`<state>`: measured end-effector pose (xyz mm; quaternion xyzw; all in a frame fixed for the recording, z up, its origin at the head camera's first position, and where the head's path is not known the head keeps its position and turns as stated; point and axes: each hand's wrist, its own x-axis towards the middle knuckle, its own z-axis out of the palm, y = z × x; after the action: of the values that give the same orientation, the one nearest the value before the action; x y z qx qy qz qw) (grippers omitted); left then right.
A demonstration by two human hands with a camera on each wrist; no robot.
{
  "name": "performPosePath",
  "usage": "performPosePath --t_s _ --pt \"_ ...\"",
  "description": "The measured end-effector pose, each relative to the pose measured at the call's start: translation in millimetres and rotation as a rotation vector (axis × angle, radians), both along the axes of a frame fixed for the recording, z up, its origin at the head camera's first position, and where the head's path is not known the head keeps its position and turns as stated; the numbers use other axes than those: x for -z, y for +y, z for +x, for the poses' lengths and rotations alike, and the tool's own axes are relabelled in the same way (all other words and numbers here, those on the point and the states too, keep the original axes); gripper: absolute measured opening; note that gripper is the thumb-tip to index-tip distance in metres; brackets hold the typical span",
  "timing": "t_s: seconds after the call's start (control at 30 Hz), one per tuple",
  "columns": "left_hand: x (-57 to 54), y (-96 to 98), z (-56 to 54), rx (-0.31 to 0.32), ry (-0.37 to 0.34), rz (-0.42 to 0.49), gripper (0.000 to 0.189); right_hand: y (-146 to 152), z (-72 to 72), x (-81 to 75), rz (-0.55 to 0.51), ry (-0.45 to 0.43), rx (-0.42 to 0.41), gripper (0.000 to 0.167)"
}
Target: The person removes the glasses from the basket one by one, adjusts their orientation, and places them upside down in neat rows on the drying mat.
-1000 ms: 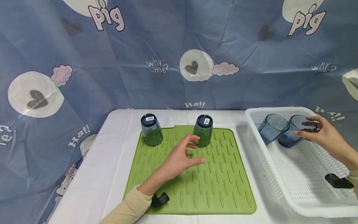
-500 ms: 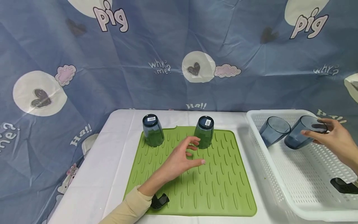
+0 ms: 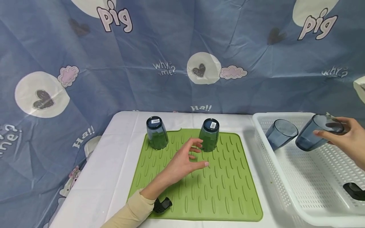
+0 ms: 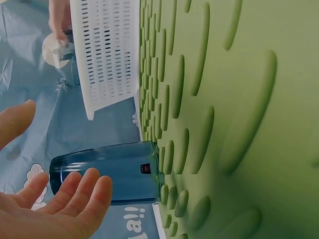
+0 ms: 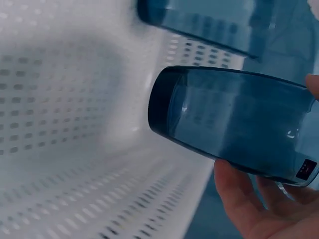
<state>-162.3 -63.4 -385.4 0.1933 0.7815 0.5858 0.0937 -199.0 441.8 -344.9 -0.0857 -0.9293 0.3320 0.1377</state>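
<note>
In the head view my right hand (image 3: 349,136) grips a blue drinking glass (image 3: 315,136) near its rim, thumb on one side and fingers on the other. The glass is tilted, its base above the floor of the white basket (image 3: 285,177). A second blue glass (image 3: 280,134) leans in the basket's far left corner. My left hand (image 3: 182,163) hovers over the green mat (image 3: 225,190), fingers loosely bent around air. Beside its fingertips an upside-down glass (image 3: 210,136) stands on the mat; the left wrist view shows this glass (image 4: 109,172) behind the fingers.
Another upside-down glass (image 3: 157,134) stands at the mat's far left corner. The mat lies on a white-covered table (image 3: 114,152). A blue printed cloth (image 3: 159,88) hangs behind the table. The basket's perforated wall (image 3: 266,152) rises right of the mat.
My right hand has lifted the glass and carried it right, away from the leaning glass, tilting it further. The left hand has stayed in place. The head view has shifted slightly.
</note>
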Motion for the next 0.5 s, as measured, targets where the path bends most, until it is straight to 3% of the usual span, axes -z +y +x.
performPosePath --t_s 0.1,0.2,0.5 --pt "-0.3 1.2 -0.1 0.006 0.000 -0.002 0.070 18.1 -5.0 9.1 0.026 0.112 0.003 0.089" --pt "-0.9 2.7 -0.2 0.008 0.005 -0.002 0.070 22.2 -5.1 6.3 0.010 0.178 0.005 0.083" --pt "-1.7 6.0 0.6 0.008 -0.003 0.004 0.072 -31.2 21.9 -41.1 0.085 0.251 0.071 0.075"
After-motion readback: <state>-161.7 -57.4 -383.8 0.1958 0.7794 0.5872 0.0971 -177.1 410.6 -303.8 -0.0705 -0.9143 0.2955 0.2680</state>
